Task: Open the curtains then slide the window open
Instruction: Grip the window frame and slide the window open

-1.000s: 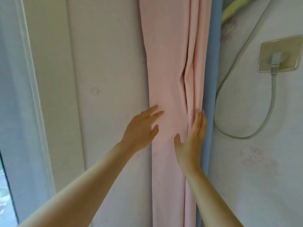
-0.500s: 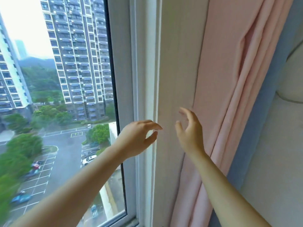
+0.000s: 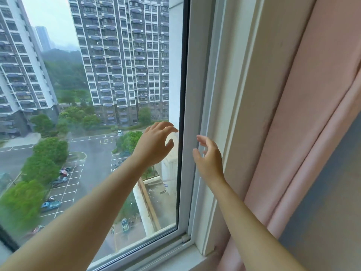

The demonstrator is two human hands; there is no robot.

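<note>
The pink curtain (image 3: pixel 304 118) hangs bunched at the right, clear of the glass. The window (image 3: pixel 97 114) fills the left and middle, its white sash frame (image 3: pixel 192 94) standing against the outer frame on the right. My left hand (image 3: pixel 155 146) is raised in front of the glass beside the sash's right edge, fingers spread and curled, holding nothing. My right hand (image 3: pixel 208 160) hovers at the sash frame's vertical edge, fingers apart and bent, empty. I cannot tell whether either hand touches the frame.
A white sill and lower track (image 3: pixel 156 253) run along the bottom. A grey-blue wall panel (image 3: pixel 328 192) sits right of the curtain. Tower blocks, trees and a car park show through the glass.
Both hands left the pink curtain and moved left to the window's right edge. The view swung left from the wall and curtain onto the glass.
</note>
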